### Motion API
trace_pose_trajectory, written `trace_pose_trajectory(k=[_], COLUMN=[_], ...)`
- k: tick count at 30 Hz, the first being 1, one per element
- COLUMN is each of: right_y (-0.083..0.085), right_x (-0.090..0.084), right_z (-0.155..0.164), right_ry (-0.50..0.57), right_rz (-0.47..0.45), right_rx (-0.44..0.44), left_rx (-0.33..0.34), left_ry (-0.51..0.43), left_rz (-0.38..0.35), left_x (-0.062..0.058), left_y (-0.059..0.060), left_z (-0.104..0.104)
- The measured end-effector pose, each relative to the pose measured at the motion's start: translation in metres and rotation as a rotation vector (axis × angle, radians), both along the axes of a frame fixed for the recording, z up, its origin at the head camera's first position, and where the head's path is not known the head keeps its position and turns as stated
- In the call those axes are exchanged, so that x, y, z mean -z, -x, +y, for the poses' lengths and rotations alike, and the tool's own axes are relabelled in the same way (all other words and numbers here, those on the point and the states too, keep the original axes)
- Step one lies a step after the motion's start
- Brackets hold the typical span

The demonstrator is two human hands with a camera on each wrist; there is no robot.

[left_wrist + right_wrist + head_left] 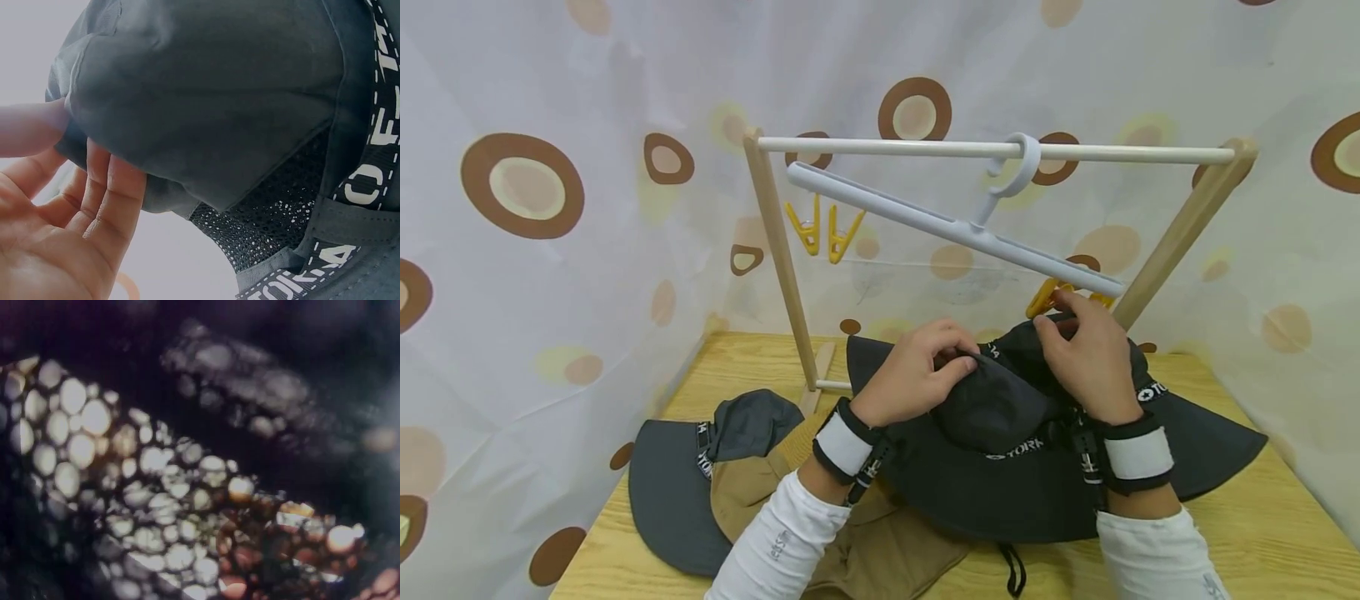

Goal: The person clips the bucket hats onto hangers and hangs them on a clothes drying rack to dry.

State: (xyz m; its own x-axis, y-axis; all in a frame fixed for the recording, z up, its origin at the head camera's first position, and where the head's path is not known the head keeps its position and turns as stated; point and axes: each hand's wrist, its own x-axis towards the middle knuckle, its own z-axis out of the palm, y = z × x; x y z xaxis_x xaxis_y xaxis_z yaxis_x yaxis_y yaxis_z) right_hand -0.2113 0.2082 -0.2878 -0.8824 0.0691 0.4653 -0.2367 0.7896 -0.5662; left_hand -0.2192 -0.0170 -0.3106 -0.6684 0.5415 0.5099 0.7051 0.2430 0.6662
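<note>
Spotted backdrop point(452, 350), wooden table point(1255, 529): black hat point(1000, 496) gripped below a tilted hanger point(925, 218)

Left hand point(917, 373) pinches the edge of the hat's crown between thumb and fingers, the brim spreading below and to the right of that grip. Right hand point(1092, 360) is beside a yellow clip point(1040, 300) at the hanger's low end, cloth just under its thumb; whether those fingers grip clip, cloth or neither I cannot tell, since the right wrist view is only dark, blurred mesh. Above both hands, the hanger hooks over a white rail point(880, 148). Down and left of the left fingers lie a grey cap point(668, 483) and a tan hat point(891, 542).

I judge the step in hand to be bringing the hat up to the low-end clip. Next, the left fingers would need to steady the cloth while the right ones squeeze the clip and feed the edge between its jaws
</note>
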Motion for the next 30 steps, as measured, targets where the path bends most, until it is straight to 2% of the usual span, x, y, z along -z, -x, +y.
trace_pose_trajectory(k=[7,15,20,25,30], right_y=[0.01,0.016,0.019,0.017,0.015], right_x=[0.003,0.012,0.017,0.02,0.023], right_z=[-0.002,-0.003,-0.003,-0.003,-0.006], right_ry=[0.018,0.133,0.169,0.221,0.348], right_rz=[0.093,0.207,0.272,0.275,0.246], right_rx=[0.046,0.132,0.17,0.184,0.207], left_rx=[0.0,-0.028,-0.028,-0.024,-0.043], left_ry=[0.027,0.036,0.036,0.107,0.151], left_rz=[0.003,-0.034,-0.047,-0.051,-0.08], left_x=[0.003,0.008,0.012,0.02,0.024], left_y=[0.004,0.011,0.018,0.029,0.035], left_z=[0.001,0.0,0.006,0.022,0.031])
